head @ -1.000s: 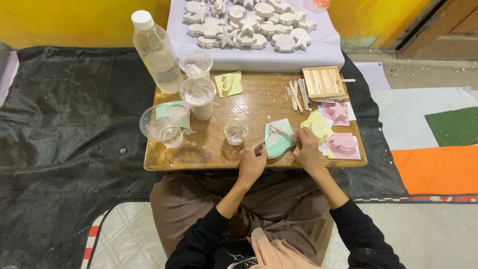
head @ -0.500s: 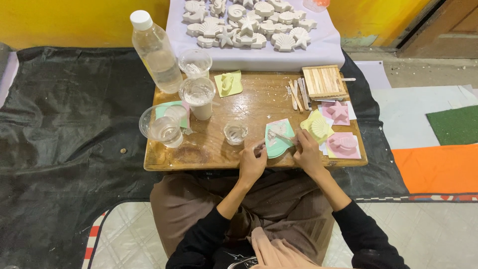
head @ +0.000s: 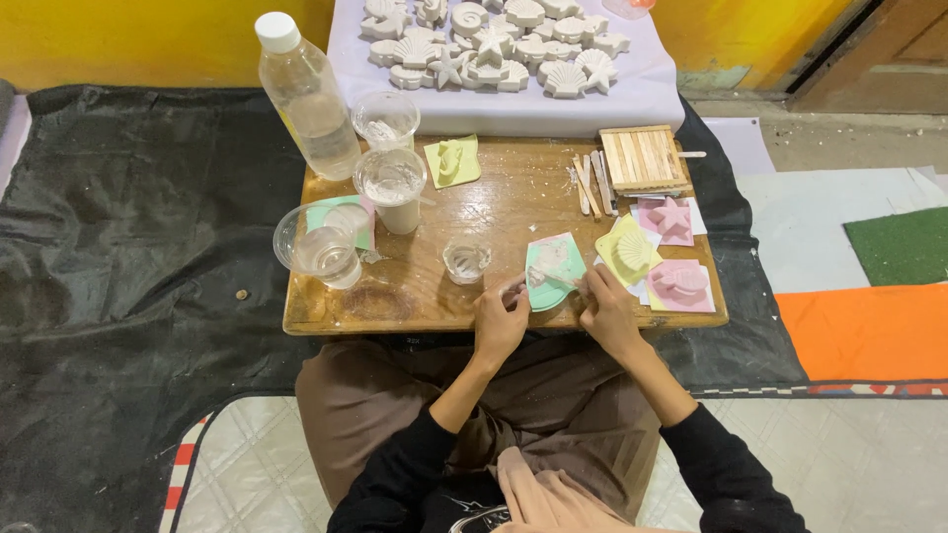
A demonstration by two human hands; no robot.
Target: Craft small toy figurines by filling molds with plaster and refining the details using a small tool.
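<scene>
A teal mould (head: 553, 265) filled with white plaster lies near the front edge of the low wooden table (head: 513, 202). My left hand (head: 502, 318) pinches the mould's left edge. On the mould's right side, my right hand (head: 607, 311) grips a thin stick (head: 559, 283). The stick lies across the lower part of the plaster. Both forearms, in black sleeves, reach up from my lap.
A water bottle (head: 306, 94) and three plastic cups (head: 392, 188) stand on the table's left, with a small cup (head: 464, 262) beside the mould. Yellow (head: 629, 252) and pink moulds (head: 679, 284) lie to the right, below loose sticks (head: 592, 183). Several white shell casts (head: 494, 44) rest on a cloth behind.
The stick in my right hand has slid down the teal mould toward its near edge. Both hands stay at the mould, barely shifted.
</scene>
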